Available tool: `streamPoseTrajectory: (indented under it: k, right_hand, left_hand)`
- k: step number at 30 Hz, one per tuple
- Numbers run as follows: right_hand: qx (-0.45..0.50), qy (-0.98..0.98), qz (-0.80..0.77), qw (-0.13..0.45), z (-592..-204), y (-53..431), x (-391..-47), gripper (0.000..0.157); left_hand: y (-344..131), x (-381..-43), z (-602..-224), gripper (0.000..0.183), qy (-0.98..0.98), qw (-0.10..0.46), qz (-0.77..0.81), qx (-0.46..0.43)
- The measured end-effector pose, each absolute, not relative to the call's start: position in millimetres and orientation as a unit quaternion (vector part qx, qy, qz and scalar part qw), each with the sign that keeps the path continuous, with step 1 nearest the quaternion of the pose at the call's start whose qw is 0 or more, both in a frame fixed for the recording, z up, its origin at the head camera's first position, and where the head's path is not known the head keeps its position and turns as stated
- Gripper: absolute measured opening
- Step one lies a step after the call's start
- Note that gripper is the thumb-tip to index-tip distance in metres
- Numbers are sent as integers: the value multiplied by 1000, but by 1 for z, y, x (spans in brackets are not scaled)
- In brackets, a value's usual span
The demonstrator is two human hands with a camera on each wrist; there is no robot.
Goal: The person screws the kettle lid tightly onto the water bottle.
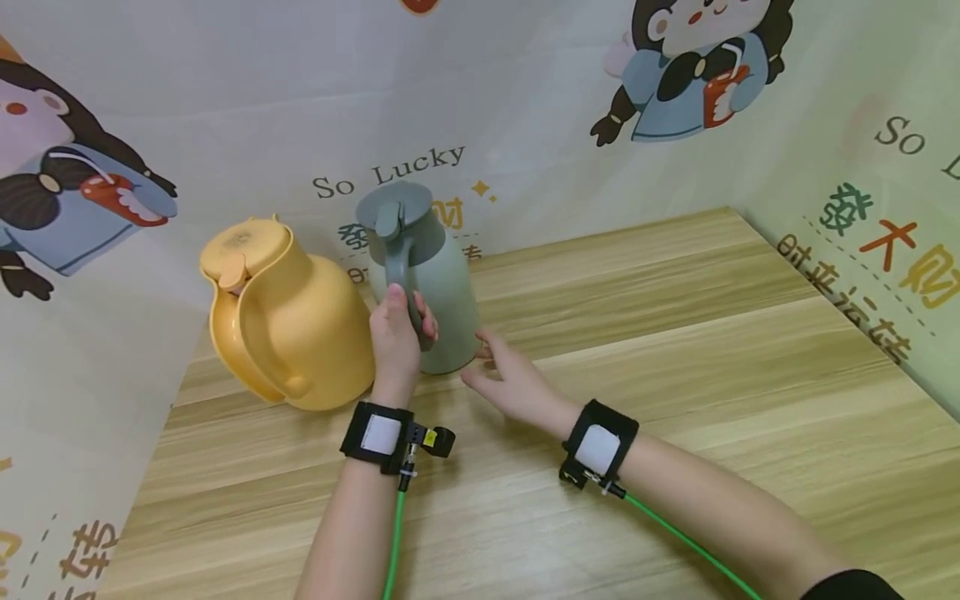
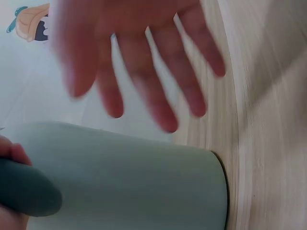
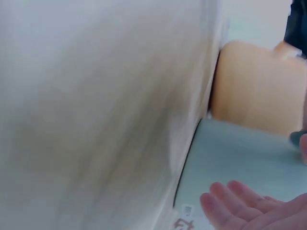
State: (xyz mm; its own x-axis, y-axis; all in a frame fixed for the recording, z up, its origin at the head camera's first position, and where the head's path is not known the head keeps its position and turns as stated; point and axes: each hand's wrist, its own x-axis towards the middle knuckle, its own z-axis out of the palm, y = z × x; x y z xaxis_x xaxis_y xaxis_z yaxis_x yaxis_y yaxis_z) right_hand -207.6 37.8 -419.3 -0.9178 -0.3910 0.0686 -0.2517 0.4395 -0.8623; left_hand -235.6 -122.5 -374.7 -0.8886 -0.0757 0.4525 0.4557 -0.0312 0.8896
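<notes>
A pale green vacuum jug point(image 1: 453, 312) with a grey-green lid stands on the table near the back wall in the head view. My left hand point(image 1: 396, 343) grips its handle point(image 1: 397, 265), thumb along the upper side. In the left wrist view the lower end of the handle point(image 2: 31, 189) sticks out of that grip. My right hand point(image 1: 513, 379) is beside the jug's base on the right, fingers straight and slightly spread, holding nothing. Its fingers point(image 3: 235, 203) overlap the jug's side in the right wrist view. The jug's base sits at the wood surface point(image 2: 268, 158).
Close on the left stands a larger yellow jug point(image 1: 326, 325), its handle facing the front left. Printed cloth walls point(image 1: 525, 108) enclose the wood-grain table point(image 1: 675, 375) at the back and both sides. A green cable point(image 1: 693, 543) trails from each wrist band.
</notes>
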Motion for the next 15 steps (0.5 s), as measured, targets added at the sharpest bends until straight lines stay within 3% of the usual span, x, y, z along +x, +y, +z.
streamPoseTrajectory:
  k: [6,15]
  right_hand:
    - [-196,840,-499,88,-421,55,-179,58]
    - [-201,873,-443,44,-420,111,-151,57]
  left_hand:
    - [-128,-230,-371,48,-700,186,-677,-130]
    - [-138,-205,-377,23,-775,323,-539,-67]
